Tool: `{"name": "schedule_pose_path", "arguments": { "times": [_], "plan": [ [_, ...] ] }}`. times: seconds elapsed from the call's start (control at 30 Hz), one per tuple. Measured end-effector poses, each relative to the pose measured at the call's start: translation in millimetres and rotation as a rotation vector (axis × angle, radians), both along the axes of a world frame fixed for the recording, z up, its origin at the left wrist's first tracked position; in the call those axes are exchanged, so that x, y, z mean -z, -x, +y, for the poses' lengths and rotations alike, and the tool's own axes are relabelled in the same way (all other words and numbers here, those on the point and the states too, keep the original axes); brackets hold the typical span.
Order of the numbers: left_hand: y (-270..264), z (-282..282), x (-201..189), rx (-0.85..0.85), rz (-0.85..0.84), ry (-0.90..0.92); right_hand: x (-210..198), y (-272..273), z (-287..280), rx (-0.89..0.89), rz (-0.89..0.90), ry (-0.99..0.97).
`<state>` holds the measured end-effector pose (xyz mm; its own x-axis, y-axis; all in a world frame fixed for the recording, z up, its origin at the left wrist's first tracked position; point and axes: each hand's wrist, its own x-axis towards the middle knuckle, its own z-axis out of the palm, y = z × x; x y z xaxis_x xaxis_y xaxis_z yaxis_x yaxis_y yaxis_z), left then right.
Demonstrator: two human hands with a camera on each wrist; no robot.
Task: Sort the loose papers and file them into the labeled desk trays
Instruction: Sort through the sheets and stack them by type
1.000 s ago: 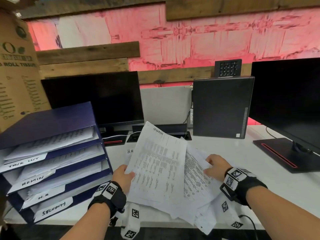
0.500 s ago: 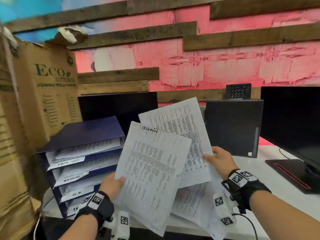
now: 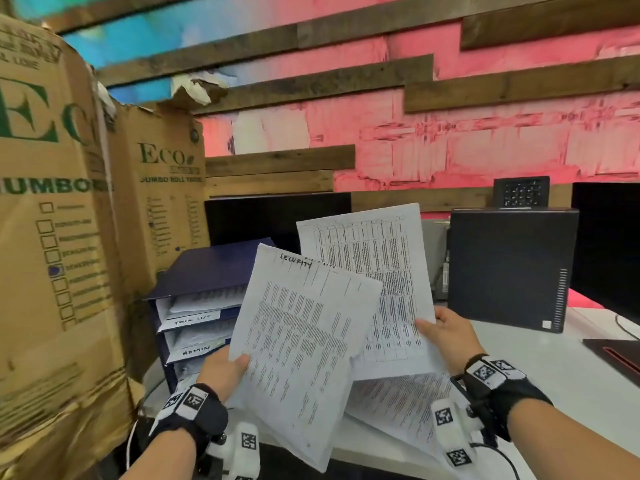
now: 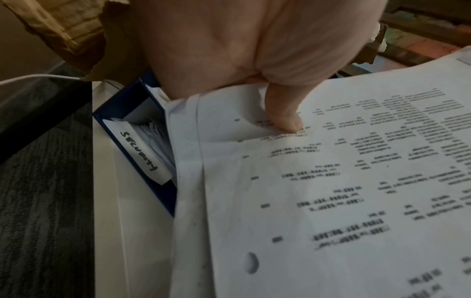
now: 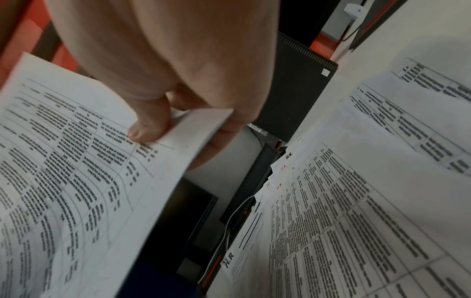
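The left hand is pinching a SECURITY sheet right of the trays, unfiled yet. The right hand is gripping a table sheet; its label is probably hidden. HR papers are lying beyond, awaiting filing.

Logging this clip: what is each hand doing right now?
Left hand: grips the SECURITY sheet.
Right hand: pinches the table sheet.
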<state>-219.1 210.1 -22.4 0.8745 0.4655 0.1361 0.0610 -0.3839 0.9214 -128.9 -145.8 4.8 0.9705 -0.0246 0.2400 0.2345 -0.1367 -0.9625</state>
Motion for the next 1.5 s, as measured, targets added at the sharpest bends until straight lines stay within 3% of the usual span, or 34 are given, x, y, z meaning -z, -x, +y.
{"name": "schedule_pose_path", "arguments": {
  "times": [0.63,0.87,1.0,1.23,1.37,1.5],
  "plan": [
    [6,8,2,0.090,0.002,0.209,7,3,19,-0.109,0.087,-0.078],
    [-2,0,7,0.191,0.032,0.390,11,14,33,-0.262,0.154,-0.101],
    [-7,-12,10,0.227,0.035,0.308,20,21,52,-0.303,0.155,-0.086],
    [-20,-54,-5,0.053,-0.072,0.062,7,25,53,-0.243,0.184,-0.219],
    [-30,-90,-19,0.022,-0.212,0.034,-8,29,44,-0.062,-0.093,0.076],
    [-39,-120,-21,0.165,-0.224,0.004,-8,26,29,0.007,-0.211,0.126]
  ]
}}
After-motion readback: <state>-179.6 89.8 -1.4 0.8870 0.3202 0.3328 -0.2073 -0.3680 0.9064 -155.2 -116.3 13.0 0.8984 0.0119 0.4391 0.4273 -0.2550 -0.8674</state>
